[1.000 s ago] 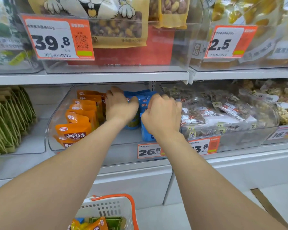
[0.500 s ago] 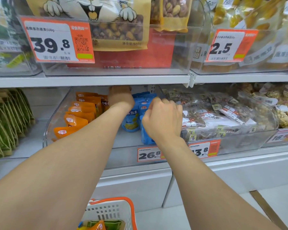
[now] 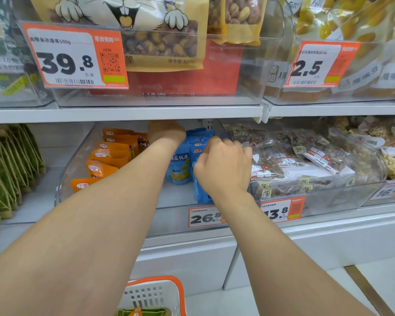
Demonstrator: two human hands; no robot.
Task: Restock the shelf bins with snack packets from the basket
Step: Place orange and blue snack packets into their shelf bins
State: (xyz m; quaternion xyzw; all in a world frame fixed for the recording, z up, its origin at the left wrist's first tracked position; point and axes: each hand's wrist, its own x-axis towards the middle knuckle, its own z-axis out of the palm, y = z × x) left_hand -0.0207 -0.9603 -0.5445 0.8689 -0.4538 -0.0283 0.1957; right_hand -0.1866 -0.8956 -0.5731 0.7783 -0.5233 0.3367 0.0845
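Observation:
A clear shelf bin (image 3: 65, 179) on the lower shelf holds a row of orange packets (image 3: 107, 156) on its left and blue packets (image 3: 180, 165) on its right. My left hand (image 3: 165, 133) reaches far back into the bin between the two rows; its fingers are hidden under the upper shelf. My right hand (image 3: 224, 166) is at the blue row with fingers curled over the top of a front blue packet (image 3: 200, 192). The white basket (image 3: 156, 290) with an orange rim sits low between my arms, with green and orange packets (image 3: 141, 312) inside.
The upper shelf edge (image 3: 123, 112) hangs just above my left hand. A bin of clear nut packets (image 3: 306, 160) adjoins on the right, green packets (image 3: 5, 169) stand on the left. Price tags (image 3: 204, 216) hang on the bin fronts. White cabinet and floor lie below.
My left hand has slid from the top of the blue packets deeper toward the back of the bin. My right hand has stayed on the blue row.

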